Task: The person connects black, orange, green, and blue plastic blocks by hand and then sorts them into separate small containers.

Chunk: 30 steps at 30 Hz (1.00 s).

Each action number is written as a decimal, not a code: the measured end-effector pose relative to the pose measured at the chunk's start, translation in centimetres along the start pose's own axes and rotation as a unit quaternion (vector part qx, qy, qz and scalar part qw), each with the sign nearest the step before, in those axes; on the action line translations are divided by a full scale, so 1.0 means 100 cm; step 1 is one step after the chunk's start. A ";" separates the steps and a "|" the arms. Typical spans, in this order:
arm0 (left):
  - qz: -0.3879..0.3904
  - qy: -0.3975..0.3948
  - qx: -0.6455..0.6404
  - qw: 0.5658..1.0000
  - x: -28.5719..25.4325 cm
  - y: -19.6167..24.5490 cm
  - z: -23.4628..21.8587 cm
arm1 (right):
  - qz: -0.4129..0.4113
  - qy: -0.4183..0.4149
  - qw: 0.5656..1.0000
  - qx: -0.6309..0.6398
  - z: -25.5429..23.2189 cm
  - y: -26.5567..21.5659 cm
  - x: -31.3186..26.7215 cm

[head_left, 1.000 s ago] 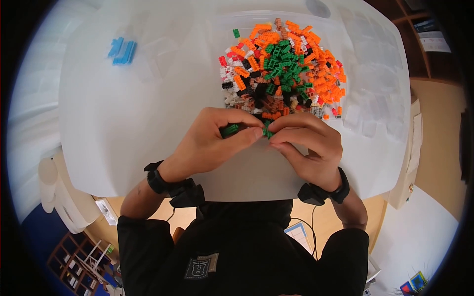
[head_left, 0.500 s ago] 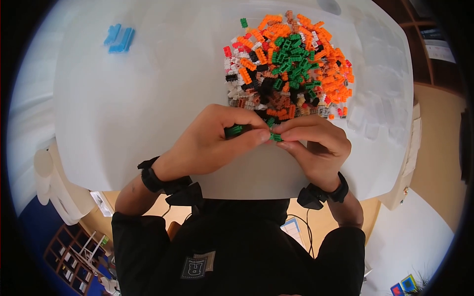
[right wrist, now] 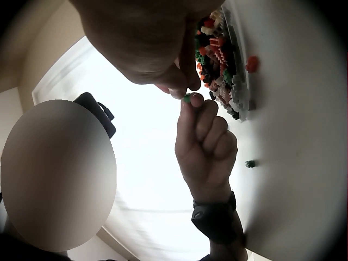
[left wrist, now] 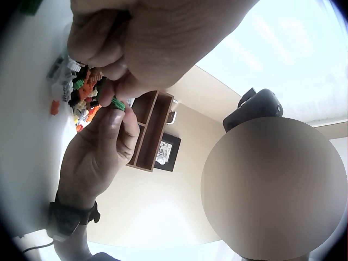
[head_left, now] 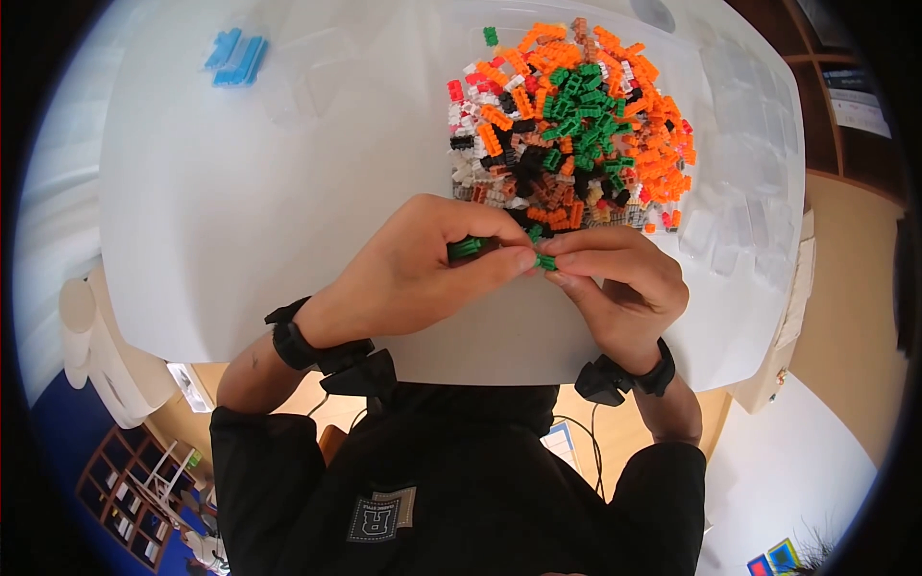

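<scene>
Thumb and forefinger of the left hand (head_left: 413, 264) pinch small green studded plastic brickwork (head_left: 545, 261) from the left, while the right hand (head_left: 629, 288) grips it from the right with thumb and fingertips. Whether it is one piece or several cannot be told. The two hands meet there, over the near side of the white table (head_left: 240, 221). Seen from the right wrist, the left hand's other fingers curl toward the palm. In the head view a separate green plastic piece (head_left: 467, 249) shows in the gap behind the left thumb; whether the hand touches it is unclear. Just beyond the hands, a heap of small multicoloured studded plastic bricks (head_left: 576, 134) lies in a clear plastic tray (right wrist: 243, 76). Light blue plastic pieces (head_left: 240, 62) lie well apart, at the table's far left.
</scene>
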State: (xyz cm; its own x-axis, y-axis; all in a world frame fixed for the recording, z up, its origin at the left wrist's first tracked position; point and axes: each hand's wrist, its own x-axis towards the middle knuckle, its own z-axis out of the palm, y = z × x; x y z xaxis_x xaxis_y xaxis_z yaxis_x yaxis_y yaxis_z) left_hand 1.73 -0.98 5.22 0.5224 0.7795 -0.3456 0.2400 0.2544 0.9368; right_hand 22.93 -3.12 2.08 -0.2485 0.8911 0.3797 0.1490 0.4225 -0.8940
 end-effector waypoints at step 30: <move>0.004 -0.004 0.015 1.000 0.000 -0.001 0.001 | -0.007 -0.007 0.998 -0.054 0.001 -0.005 0.002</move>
State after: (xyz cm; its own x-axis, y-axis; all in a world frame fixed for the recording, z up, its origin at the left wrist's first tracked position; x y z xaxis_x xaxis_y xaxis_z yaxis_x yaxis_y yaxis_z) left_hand 1.80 -1.08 5.10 0.5313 0.7764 -0.3390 0.2599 0.2315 0.9375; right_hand 22.77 -3.18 2.53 -0.2638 0.8833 0.3875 0.2487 0.4504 -0.8575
